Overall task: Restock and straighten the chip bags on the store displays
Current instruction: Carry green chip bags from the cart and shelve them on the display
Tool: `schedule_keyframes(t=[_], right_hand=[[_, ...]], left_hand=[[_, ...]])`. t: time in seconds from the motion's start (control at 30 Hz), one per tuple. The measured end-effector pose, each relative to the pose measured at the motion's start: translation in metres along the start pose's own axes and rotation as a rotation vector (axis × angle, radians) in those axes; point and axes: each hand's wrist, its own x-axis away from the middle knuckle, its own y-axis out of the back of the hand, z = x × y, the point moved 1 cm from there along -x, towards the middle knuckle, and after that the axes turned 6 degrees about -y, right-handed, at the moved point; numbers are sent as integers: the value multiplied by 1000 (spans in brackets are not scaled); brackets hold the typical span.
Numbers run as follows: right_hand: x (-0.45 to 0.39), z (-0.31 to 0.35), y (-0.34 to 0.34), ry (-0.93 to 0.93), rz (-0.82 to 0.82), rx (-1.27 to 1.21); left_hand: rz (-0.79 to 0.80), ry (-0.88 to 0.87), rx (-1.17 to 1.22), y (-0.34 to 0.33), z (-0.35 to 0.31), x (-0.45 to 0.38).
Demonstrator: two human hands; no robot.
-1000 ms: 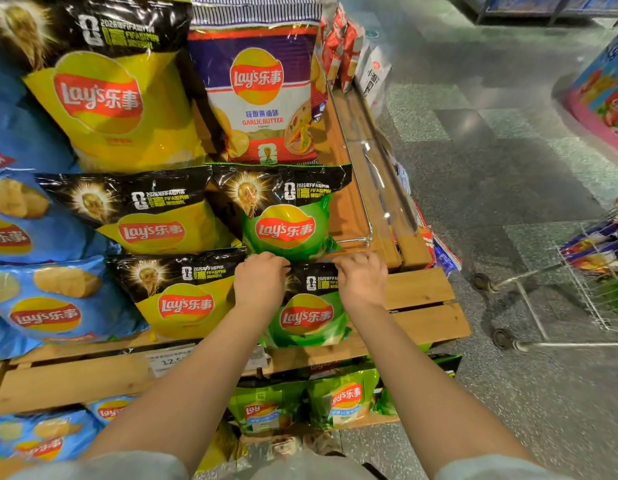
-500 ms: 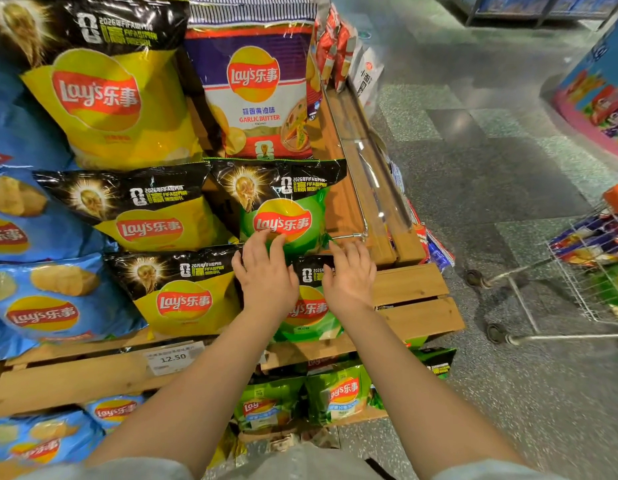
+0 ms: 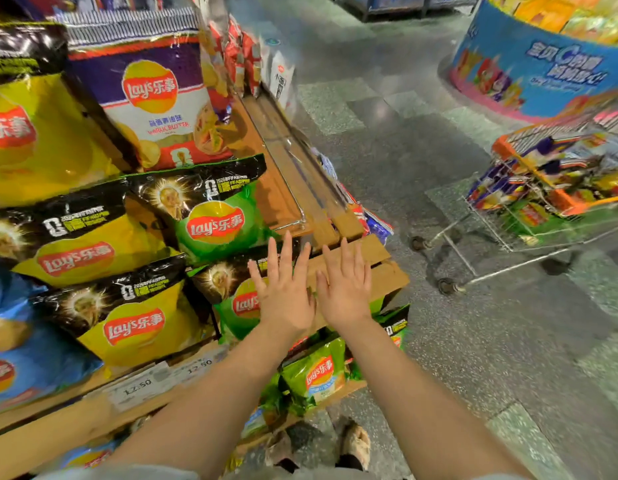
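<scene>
Since a second ago both hands have uncurled from the top edge of the lower green bag and now lie flat, fingers straight and spread. The view has also swung right, bringing the cart closer into frame.

Our left hand rests palm-down over the right part of the lower green bag, gripping nothing. Our right hand sits just beside it, thumbs nearly touching, fingers out over the wooden shelf slat — whether it touches the wood we cannot tell. It holds nothing.

The lower green bag lies on the wooden tier, tilted slightly. Above it sits the upper green bag, its bottom edge overlapping the lower one's black top. To the left are two yellow bags stacked the same way — upper yellow bag, lower yellow bag. Behind stands a purple garlic-butter bag.

Price tags reading 12.50 are fixed on the shelf front. Below are more green bags. On the grey floor to the right stands a wire cart full of packets, blurred. A shoe shows at the bottom.
</scene>
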Motion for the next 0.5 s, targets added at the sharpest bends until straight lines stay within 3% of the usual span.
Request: schedule_keyframes(t=[0.23,0.37,0.5], right_hand=[[20,-81,50,-142,-114,-47],[33,-138,88,-191,-151,-57],[41,-198,126,-268,-195,-56]], left_hand=[[-5,-144,-68,3,-97,-3],[-149,-215,-8,2,-175,-10],[-75,-273,7,-4,-250,-19]])
